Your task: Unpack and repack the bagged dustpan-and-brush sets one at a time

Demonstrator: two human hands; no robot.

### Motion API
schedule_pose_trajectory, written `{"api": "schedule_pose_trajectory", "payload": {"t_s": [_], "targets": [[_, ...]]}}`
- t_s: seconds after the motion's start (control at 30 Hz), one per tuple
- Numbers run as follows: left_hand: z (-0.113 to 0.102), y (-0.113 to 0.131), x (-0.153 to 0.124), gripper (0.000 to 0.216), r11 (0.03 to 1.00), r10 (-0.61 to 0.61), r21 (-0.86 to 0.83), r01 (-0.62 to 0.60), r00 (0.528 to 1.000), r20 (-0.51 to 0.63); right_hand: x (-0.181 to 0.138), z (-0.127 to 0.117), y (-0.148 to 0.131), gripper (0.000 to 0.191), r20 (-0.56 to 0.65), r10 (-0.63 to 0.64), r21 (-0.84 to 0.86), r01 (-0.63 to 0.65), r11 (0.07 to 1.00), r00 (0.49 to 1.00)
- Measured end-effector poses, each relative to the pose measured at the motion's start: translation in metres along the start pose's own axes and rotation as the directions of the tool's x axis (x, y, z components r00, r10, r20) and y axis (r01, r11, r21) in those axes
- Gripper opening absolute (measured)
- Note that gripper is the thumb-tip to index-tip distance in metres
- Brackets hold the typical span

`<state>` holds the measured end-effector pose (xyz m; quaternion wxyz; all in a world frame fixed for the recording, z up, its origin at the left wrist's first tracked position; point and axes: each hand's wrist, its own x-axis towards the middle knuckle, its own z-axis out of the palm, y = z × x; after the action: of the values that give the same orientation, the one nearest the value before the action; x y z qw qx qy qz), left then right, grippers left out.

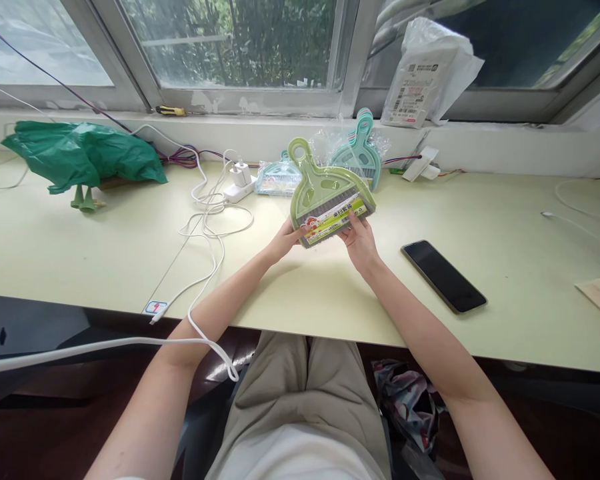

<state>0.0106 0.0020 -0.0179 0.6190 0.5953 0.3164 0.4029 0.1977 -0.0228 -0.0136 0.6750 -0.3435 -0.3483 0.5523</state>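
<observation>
A green dustpan and brush set (330, 193), with grey bristles and a printed label, is held up above the table between my two hands. Its ring handle points away from me, to the upper left. My left hand (284, 241) grips the lower left corner, thumb on the label. At the lower right edge my right hand (359, 241) is closed on it, thumb also on the label. Just behind stand a turquoise dustpan set (357, 157) in clear film and, lying lower to the left, a light blue dustpan set (279, 179), partly hidden by the green one.
A black phone (445, 277) lies right of my forearm. White cables (213, 220) trail from a power strip (240, 190) across my left forearm's side. A green plastic bag (85, 157) sits at the far left. A wrapped white package (420, 80) leans on the window sill.
</observation>
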Motion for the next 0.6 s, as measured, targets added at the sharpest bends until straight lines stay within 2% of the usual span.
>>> {"api": "schedule_pose_trajectory", "payload": {"t_s": [0.13,0.23,0.33,0.4,0.47,0.53,0.6], "targets": [[-0.003,0.004,0.000,0.062,1.000,-0.008,-0.005,0.008,0.998,-0.055,-0.004,0.005,0.001,0.035,0.066,-0.031,0.009,0.031,0.999,0.997],[-0.005,0.008,-0.001,0.064,0.997,-0.049,0.062,0.051,0.998,-0.039,-0.006,0.006,0.001,0.030,0.032,-0.033,-0.009,0.033,0.999,0.999],[-0.002,0.009,-0.005,0.062,0.982,-0.136,0.148,0.120,0.985,0.107,-0.006,0.006,-0.002,0.029,-0.006,-0.047,0.007,0.047,0.999,0.999],[0.003,0.007,-0.008,0.058,0.974,-0.195,0.166,0.153,0.942,0.275,-0.005,0.006,-0.004,0.031,-0.018,-0.072,0.032,0.072,0.997,0.997],[0.007,0.004,-0.010,0.057,0.979,-0.193,0.135,0.152,0.900,0.390,-0.005,0.007,-0.007,0.032,-0.021,-0.090,0.046,0.091,0.995,0.996],[0.008,0.001,-0.009,0.062,0.990,-0.142,0.063,0.127,0.904,0.403,-0.005,0.008,-0.009,0.031,-0.016,-0.098,0.049,0.099,0.994,0.995],[0.007,0.001,-0.007,0.069,0.997,-0.070,-0.019,0.081,0.938,0.340,-0.005,0.008,-0.009,0.030,-0.004,-0.088,0.047,0.088,0.995,0.996]]}}
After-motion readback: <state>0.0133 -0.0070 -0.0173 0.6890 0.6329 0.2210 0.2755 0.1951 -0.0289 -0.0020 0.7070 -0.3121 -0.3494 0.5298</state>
